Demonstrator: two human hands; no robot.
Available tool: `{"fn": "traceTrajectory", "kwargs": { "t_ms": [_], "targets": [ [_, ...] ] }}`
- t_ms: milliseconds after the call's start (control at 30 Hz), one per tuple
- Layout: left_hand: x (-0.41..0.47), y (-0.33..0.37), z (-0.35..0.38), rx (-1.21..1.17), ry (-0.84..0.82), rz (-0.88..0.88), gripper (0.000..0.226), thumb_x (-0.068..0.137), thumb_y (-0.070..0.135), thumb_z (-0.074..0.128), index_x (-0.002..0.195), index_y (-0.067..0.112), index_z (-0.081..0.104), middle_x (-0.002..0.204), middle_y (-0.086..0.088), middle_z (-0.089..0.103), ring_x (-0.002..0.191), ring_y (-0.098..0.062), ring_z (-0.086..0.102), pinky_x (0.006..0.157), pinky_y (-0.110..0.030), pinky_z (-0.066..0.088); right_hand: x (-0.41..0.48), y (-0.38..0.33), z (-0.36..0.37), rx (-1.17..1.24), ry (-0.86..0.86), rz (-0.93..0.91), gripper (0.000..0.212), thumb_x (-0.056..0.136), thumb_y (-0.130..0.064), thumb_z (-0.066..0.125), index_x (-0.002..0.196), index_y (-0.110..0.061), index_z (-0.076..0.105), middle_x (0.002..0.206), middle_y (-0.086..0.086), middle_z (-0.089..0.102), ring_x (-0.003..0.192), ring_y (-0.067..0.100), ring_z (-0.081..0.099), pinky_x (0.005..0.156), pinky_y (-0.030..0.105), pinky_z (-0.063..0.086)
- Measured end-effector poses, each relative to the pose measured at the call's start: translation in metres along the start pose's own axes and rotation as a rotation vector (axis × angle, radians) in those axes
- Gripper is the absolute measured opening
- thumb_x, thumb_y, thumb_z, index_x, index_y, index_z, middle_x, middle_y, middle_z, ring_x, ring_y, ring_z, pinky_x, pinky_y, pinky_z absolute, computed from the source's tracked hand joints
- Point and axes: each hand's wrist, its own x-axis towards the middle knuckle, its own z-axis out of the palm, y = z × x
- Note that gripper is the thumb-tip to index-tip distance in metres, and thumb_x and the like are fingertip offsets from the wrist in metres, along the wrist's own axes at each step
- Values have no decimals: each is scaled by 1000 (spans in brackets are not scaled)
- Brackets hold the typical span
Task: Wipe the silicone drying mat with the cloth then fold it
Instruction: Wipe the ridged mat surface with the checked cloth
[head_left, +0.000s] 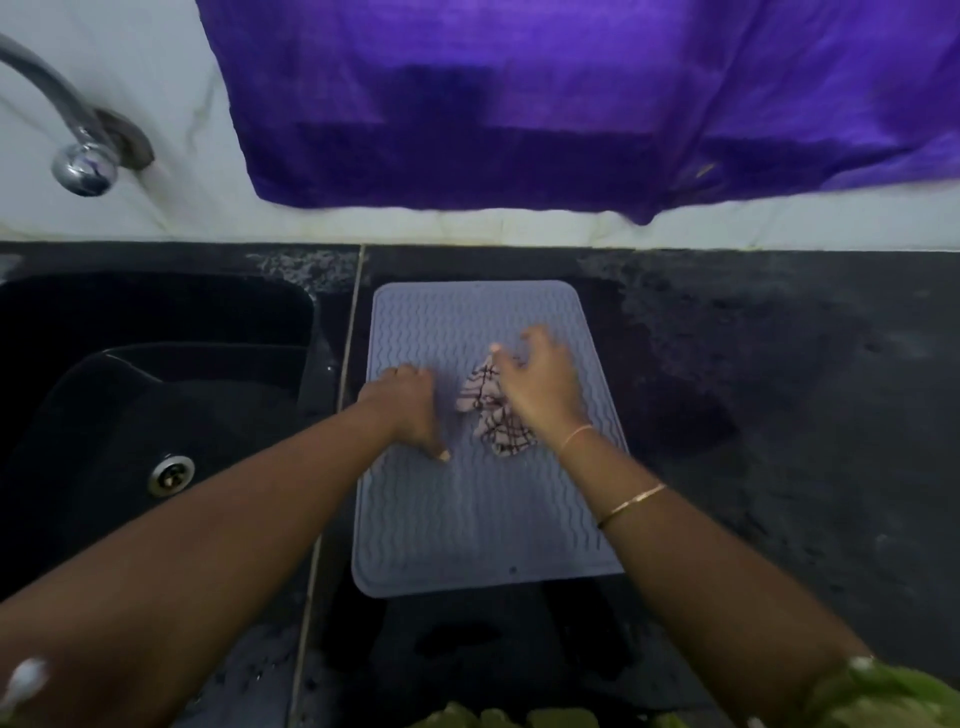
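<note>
A pale grey silicone drying mat (467, 514) with wavy ridges lies flat on the black counter, right of the sink. A crumpled checked cloth (491, 410) lies on the mat's middle. My right hand (540, 384) hovers over the cloth's right side with its fingers spread apart, partly covering it; I cannot tell whether it touches the cloth. My left hand (410, 405) rests on the mat just left of the cloth, fingers curled, thumb pointing toward me, nothing in it.
A black sink (130, 415) with a metal drain lies to the left, a chrome tap (78, 150) above it. Purple fabric (571, 104) hangs on the white wall behind. The black counter (779, 415) extends to the right with wet patches.
</note>
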Motion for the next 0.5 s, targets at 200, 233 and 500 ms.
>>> {"fn": "traceTrajectory", "kwargs": {
  "t_ms": [200, 233, 500],
  "targets": [
    [24, 4, 2, 37, -147, 44, 147, 53, 59, 83, 149, 9, -17, 157, -12, -21, 145, -34, -15, 120, -46, 4, -19, 22, 43, -544, -259, -163, 80, 86, -45, 48, 149, -17, 6, 153, 29, -6, 138, 50, -10, 111, 59, -4],
    [28, 4, 4, 33, -171, 37, 148, 54, 59, 82, 148, 10, -21, 156, -11, -25, 144, -34, -19, 119, -46, 0, -18, 28, 47, -554, -247, -218, 78, 88, -39, 47, 149, -16, 4, 153, 28, -7, 138, 49, -12, 111, 58, -7],
    [35, 6, 0, 53, -255, 52, 147, 58, 55, 82, 144, 7, -27, 151, -15, -33, 139, -39, -26, 116, -47, -6, 63, 32, 65, -624, -270, -472, 63, 94, -14, 41, 148, -8, 8, 153, 29, -4, 140, 46, -9, 115, 54, -1]
  ]
}}
